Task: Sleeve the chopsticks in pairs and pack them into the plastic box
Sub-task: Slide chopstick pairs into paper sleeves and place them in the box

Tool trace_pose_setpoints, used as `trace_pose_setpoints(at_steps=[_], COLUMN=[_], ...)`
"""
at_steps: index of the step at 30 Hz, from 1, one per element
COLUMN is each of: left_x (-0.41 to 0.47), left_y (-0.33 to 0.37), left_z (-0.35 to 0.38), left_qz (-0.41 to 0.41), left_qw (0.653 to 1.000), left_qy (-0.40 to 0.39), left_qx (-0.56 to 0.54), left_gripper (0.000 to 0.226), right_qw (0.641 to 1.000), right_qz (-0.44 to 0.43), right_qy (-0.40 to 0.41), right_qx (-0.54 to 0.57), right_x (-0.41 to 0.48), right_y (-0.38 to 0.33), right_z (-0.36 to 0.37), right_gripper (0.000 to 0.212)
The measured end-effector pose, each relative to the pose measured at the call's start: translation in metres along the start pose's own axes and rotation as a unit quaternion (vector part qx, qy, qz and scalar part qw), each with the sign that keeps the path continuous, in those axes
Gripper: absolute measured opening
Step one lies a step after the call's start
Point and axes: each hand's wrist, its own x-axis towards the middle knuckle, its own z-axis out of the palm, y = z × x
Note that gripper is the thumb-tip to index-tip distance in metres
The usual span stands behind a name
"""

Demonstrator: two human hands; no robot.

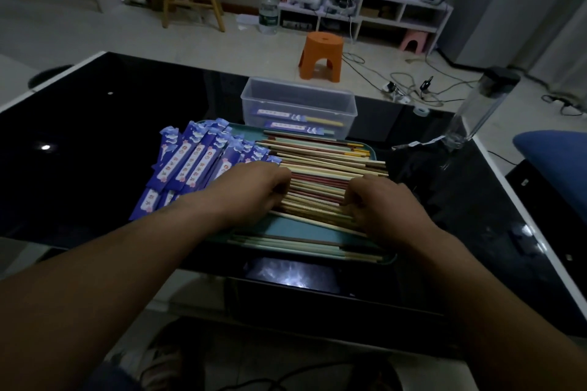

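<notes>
A heap of loose chopsticks (320, 168) in cream, red-brown and pale green lies across a teal tray (305, 232). My left hand (254, 190) rests on the heap's left end, fingers curled down into the sticks. My right hand (378, 203) lies on the right part, fingers likewise curled among them. Whether either hand pinches particular sticks is hidden by the knuckles. A fan of blue paper sleeves (197, 162) lies left of the tray. Behind the tray stands a clear plastic box (298, 98) holding two sleeved pairs (295, 127).
The tray sits on a glossy black table (95, 136) with a white rim. A clear bottle with a dark cap (476, 105) leans at the right, beside a crumpled dark plastic bag (444, 187). An orange stool (320, 54) and cables lie on the floor beyond.
</notes>
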Motion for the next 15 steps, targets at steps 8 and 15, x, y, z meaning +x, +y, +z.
trace_pose_setpoints(at_steps=[8,15], left_x=[-0.008,-0.005], left_y=[0.004,0.004], left_z=[0.001,0.014], left_qz=[-0.002,0.039], left_qw=[0.997,0.986], left_qy=[-0.076,-0.081], left_qx=[0.024,0.137], left_gripper=[0.01,0.015], right_qw=[0.998,0.997], right_qz=[-0.041,-0.058], right_qy=[-0.05,-0.04], right_qx=[-0.015,-0.027], right_x=[-0.016,-0.01], right_y=[-0.007,-0.013], right_z=[0.014,0.021], right_gripper=[0.012,0.005])
